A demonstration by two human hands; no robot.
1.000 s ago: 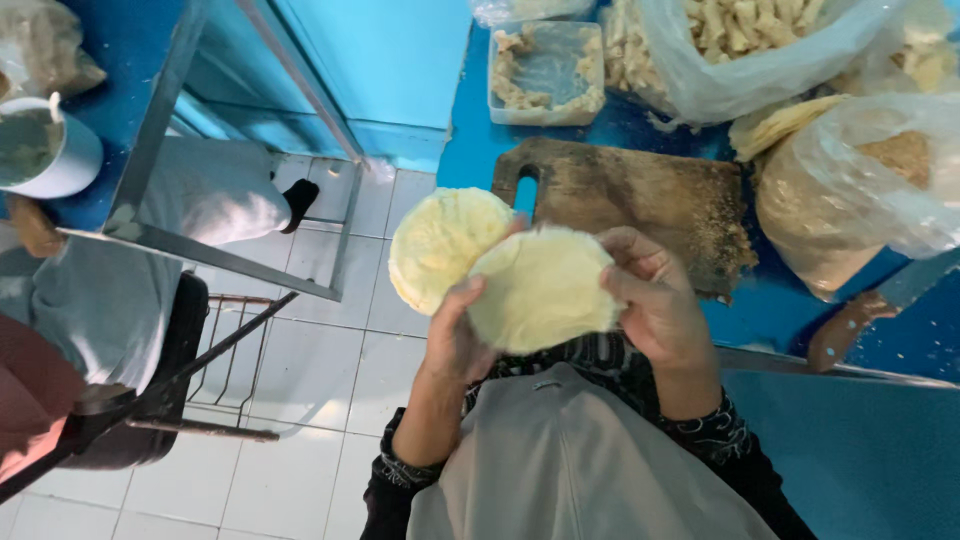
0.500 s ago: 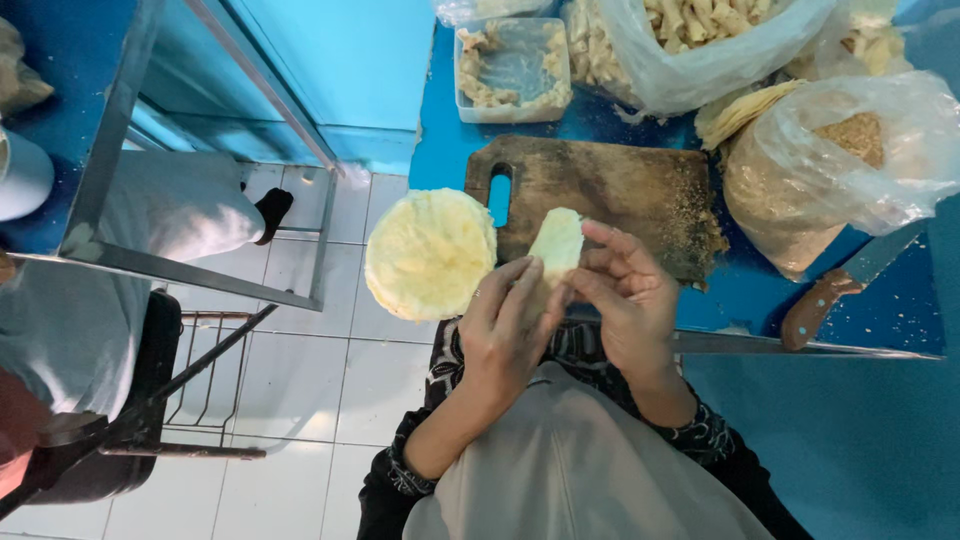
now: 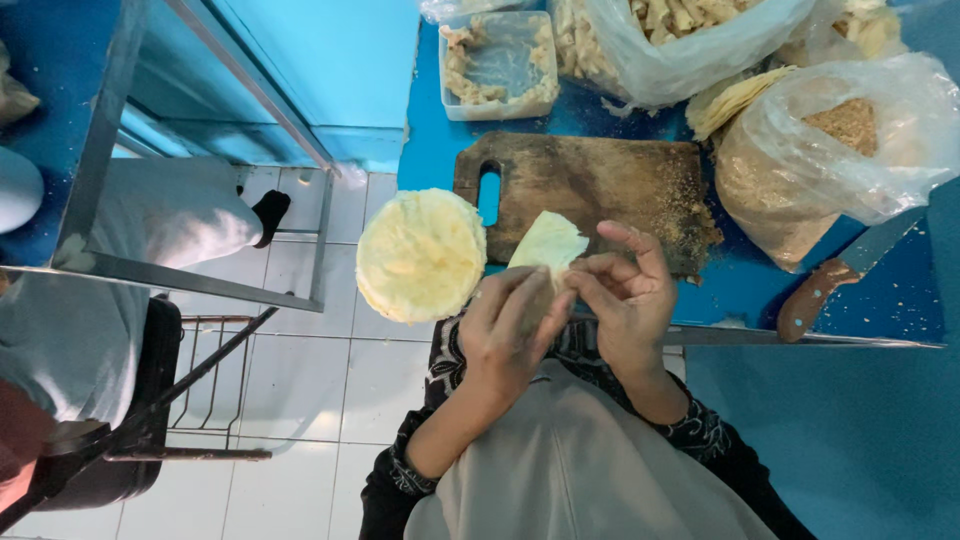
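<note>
My left hand and my right hand are together in front of my chest, both pinching one pale yellow wrapper sheet that is folded up between the fingers. Just left of my hands, a round stack of the same pale yellow wrappers rests at the corner of the blue table. Beyond my hands lies a dark, worn wooden cutting board dusted with crumbs.
A clear plastic tub with filling scraps sits behind the board. Plastic bags of pale strips and brown crumbs stand at the back right. A wooden-handled knife lies right. Another person's leg and a chair are left.
The flat round wrapper I held spread open a second ago is now folded small between both hands. The view has shifted, so the table appears lower in frame.
</note>
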